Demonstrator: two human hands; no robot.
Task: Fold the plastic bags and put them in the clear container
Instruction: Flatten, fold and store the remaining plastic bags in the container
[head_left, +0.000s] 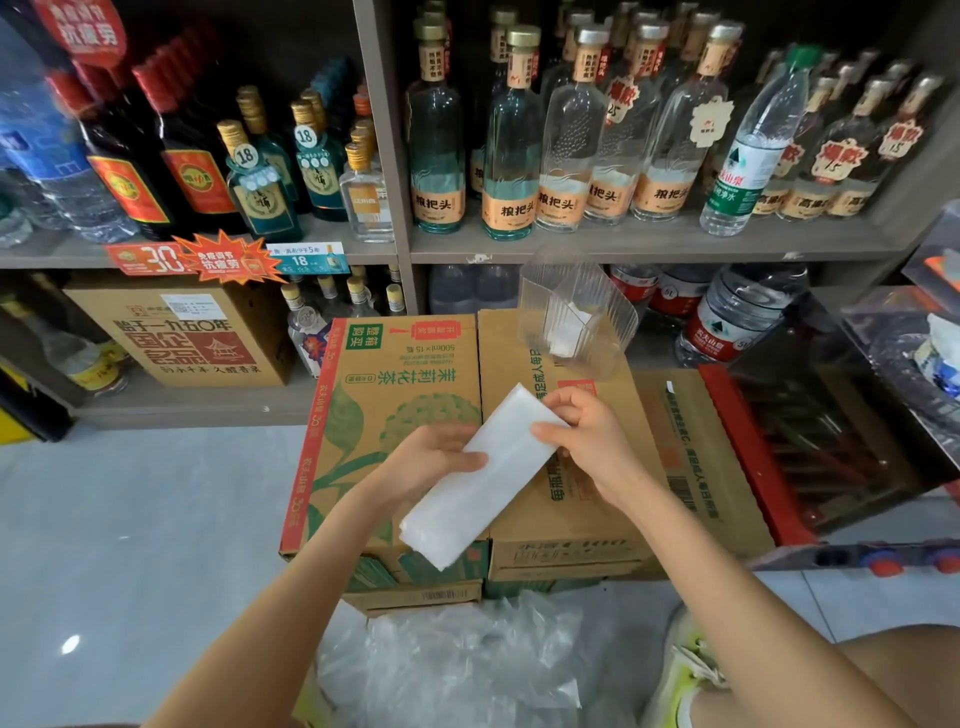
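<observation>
Head view looks down on a folded plastic bag, a long, flat, milky-white strip held slantwise between both hands above two cardboard boxes; the left hand grips the strip's left edge near its middle, thumb on top and fingers curled beneath; the right hand pinches the upper right edge with curled fingers; the strip's lower end hangs free, past the near edge of the boxes.

Beyond the hands, the clear container stands on the far part of the right box; its walls are ribbed, transparent plastic, and it widens toward the top; inside lies a small folded white piece, though what divides the interior cannot be made out.

The left box is brown card printed with green leaves and red trim, and touches the right box along one side; on the floor in front of them lies a pile of loose bags, thin, crinkled and translucent.

Behind, a grey shelf carries rows of glass bottles, clear and dark, with gold caps.
</observation>
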